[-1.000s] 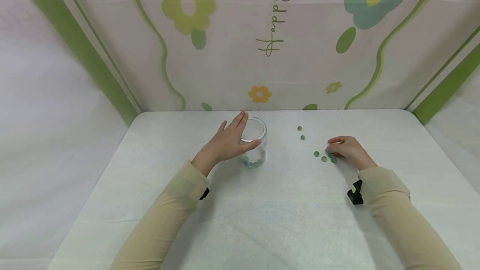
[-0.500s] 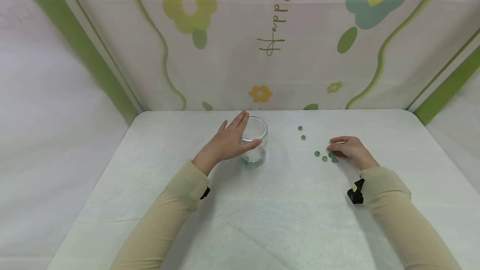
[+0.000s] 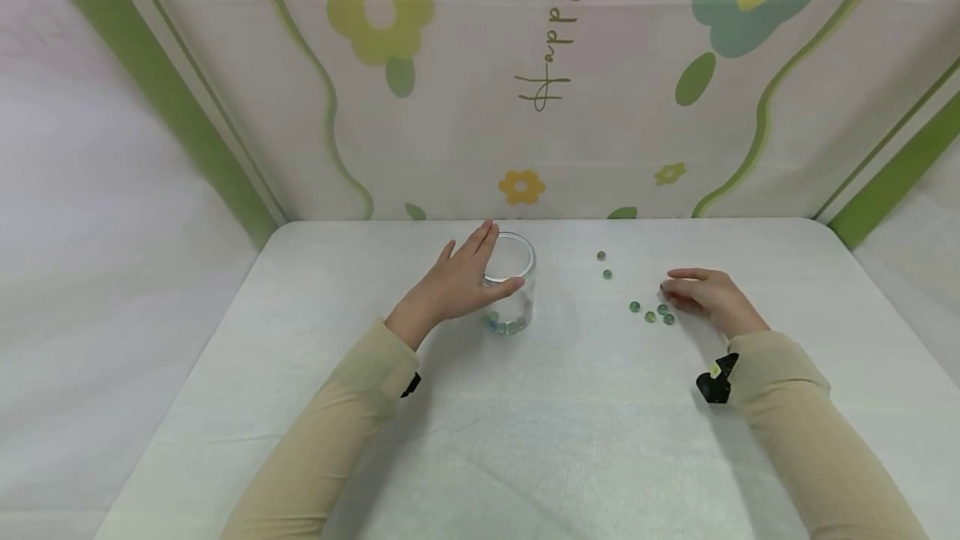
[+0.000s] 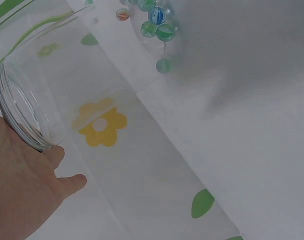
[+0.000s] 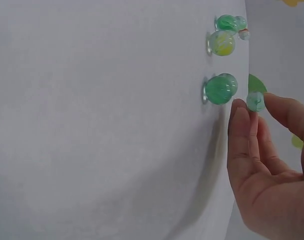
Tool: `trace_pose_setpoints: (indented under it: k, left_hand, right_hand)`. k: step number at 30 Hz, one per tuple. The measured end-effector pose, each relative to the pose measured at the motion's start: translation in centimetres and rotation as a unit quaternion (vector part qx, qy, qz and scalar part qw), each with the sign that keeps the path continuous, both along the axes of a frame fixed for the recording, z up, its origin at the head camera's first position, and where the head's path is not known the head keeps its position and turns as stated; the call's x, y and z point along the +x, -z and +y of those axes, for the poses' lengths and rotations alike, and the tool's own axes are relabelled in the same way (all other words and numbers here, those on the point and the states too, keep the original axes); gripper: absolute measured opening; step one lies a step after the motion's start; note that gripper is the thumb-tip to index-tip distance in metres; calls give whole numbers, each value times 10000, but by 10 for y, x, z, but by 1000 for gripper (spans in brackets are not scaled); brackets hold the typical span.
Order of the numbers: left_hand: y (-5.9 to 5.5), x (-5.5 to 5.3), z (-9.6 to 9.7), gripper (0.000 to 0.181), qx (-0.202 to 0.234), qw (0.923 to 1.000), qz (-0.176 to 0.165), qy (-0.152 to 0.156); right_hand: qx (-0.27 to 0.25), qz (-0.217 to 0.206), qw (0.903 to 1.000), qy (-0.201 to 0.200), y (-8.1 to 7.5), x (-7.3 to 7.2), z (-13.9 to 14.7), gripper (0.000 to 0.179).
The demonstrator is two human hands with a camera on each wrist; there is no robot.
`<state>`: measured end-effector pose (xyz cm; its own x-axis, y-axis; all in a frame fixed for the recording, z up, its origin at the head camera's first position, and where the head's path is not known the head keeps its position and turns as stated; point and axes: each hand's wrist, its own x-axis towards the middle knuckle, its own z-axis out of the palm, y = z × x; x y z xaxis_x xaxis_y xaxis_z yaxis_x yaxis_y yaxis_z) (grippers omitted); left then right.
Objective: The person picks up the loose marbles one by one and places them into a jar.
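The head view looks forward and down at the table (image 3: 480,457) from farthest off. Close and tilted, the left wrist view takes in the left hand (image 4: 22,185) and jar (image 3: 517,305); the right wrist view, close and sideways, faces the right hand (image 5: 271,175) and loose marbles (image 5: 219,90). The head view shares both areas.

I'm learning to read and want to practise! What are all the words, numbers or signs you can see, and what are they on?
"Happy": green, running sideways up the flowered back cloth.
One letter beyond it: cut off by the picture's top edge, unreadable.
Pale marks on the left side cloth: too faint to read.
Glass jar and glass marbles: none visible.
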<state>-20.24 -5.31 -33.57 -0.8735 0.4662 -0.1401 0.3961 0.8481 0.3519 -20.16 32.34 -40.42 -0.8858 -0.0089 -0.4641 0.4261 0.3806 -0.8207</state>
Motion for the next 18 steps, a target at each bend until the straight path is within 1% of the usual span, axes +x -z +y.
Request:
trace_pose_setpoints:
  k: [5,11,14,16,18]
  left_hand:
    - [0,0,0,93,30,10000,16,5]
    - [1,0,1,94,43,10000,35,-2]
    - [1,0,1,94,49,10000,13,-20]
    - [1,0,1,94,45,10000,5,-28]
    - [0,0,0,94,34,10000,10,-26]
  right_hand:
    - [-380,-2,9993,48,-6,-2,0,65]
    - [-998,-70,9946,286,-16,-6,-3,66]
    - [-1351,-55,9901,385,-24,-8,-7,68]
    - [-1648,-41,9851,484,-28,-9,-10,65]
    - [-1933,-13,9796,556,-33,-10,-13,54]
